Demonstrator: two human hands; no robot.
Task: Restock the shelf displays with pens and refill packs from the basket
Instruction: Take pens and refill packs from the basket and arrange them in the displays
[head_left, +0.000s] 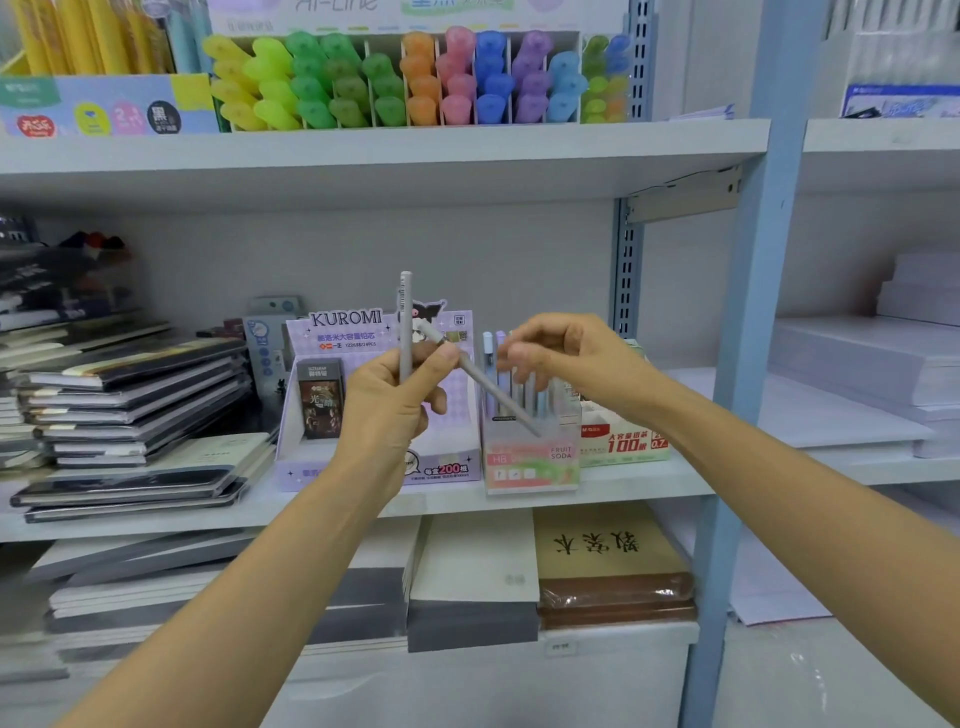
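Observation:
My left hand (392, 400) grips two grey pens in front of the middle shelf. One pen (405, 317) stands upright above the fist. The other pen (498, 397) slants down to the right, its tip over the pink FRUIT SODA pen box (530, 462). My right hand (566, 358) hovers just right of the slanted pen with loosely curled fingers and holds nothing. Several pastel pens (493, 364) stand in that box. The purple KUROMI display box (363, 338) sits behind my left hand. No basket is in view.
A green-and-white refill box (623, 441) stands right of the pink box. Notebooks are stacked on the left (130, 395). Coloured highlighters (405, 83) fill the shelf above. A blue upright post (748, 312) stands at right, with white paper stacks (857, 374) beyond it.

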